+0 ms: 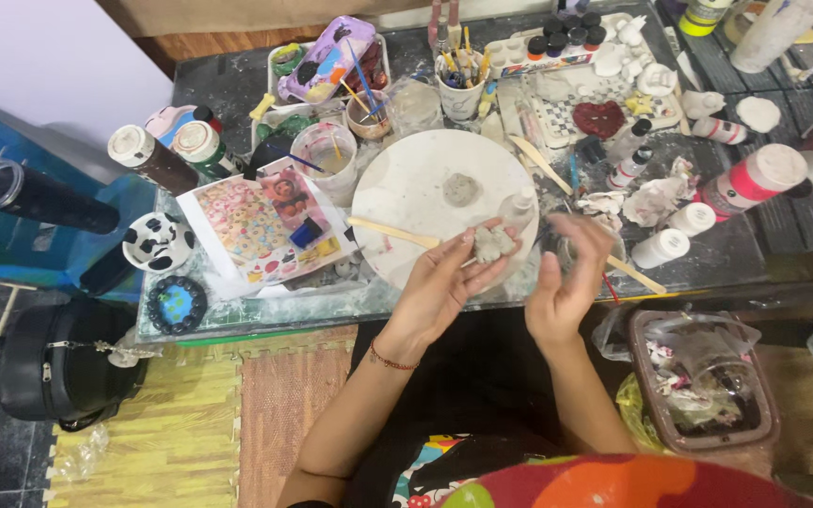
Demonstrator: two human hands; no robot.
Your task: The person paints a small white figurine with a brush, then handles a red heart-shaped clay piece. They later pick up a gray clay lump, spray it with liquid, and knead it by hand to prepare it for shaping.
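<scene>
On the round board (406,202), one clay lump (461,189), another in left hand (444,282)

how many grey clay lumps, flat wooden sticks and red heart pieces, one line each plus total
Grey clay lumps: 2, one in the left hand, one on the round board
Flat wooden sticks: 3
Red heart pieces: 1
Total: 6

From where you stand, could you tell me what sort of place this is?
Probably a home craft table for clay modelling and painting: the left hand holds a grey clay lump over a round white board, beside a brush cup and paint bottles.
</scene>
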